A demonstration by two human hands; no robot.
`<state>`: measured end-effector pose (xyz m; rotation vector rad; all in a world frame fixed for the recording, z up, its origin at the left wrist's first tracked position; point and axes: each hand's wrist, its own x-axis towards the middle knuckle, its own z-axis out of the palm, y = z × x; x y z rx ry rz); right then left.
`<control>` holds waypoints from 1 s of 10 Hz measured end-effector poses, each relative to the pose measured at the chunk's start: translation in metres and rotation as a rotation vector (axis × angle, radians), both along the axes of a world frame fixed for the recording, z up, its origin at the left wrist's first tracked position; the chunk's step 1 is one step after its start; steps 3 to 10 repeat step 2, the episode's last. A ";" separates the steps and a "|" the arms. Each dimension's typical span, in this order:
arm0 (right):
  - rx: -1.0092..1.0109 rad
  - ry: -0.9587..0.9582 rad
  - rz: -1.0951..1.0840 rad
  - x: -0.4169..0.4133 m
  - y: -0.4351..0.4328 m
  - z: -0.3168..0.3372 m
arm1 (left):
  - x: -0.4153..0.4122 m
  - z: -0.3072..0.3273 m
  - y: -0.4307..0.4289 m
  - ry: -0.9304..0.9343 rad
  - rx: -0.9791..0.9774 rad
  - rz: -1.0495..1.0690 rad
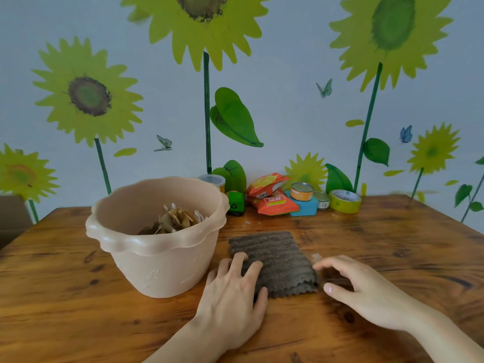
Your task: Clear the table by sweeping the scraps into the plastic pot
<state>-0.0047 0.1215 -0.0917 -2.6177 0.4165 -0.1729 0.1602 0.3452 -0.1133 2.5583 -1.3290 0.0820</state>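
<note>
A beige plastic pot (pixel 157 258) stands upright on a wooden worktop (pixel 65 297), its wide mouth facing up and its wavy, scalloped rim flaring outward. It sits just to the left of the left hand (pixel 230 297), close to it but not touching. Inside lie crumpled brown and white paper scraps (pixel 178 218), heaped towards the far side.

A dark grey ribbed cloth (pixel 275 260) lies flat on the worktop between the two hands, its long axis running away from the person and slanting slightly to the left. Its ridges run across it, and its near edge is scalloped.

The left hand rests palm down with fingers spread, fingertips pressing on the cloth's near left part. It grips nothing. The right hand (pixel 366 292) is open and loosely curled, fingers pointing left towards the cloth's right edge; whether they touch it cannot be told. A small pale scrap (pixel 316 257) lies on the worktop just beyond the right hand's fingertips.

Well beyond both hands, against a wall painted with sunflowers, stand orange snack packets (pixel 272 203), a small tin (pixel 302 191) on a blue box (pixel 306 208), and a roll of yellow tape (pixel 345 200).
</note>
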 end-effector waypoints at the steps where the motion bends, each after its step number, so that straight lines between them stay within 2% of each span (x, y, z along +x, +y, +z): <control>1: 0.121 -0.139 -0.045 -0.021 0.002 0.007 | 0.000 -0.001 -0.002 0.008 -0.018 -0.008; 2: 0.166 -0.249 -0.097 -0.044 0.010 0.017 | 0.000 -0.004 0.002 0.032 -0.008 0.003; 10: 0.166 -0.249 -0.097 -0.044 0.010 0.017 | 0.000 -0.004 0.002 0.032 -0.008 0.003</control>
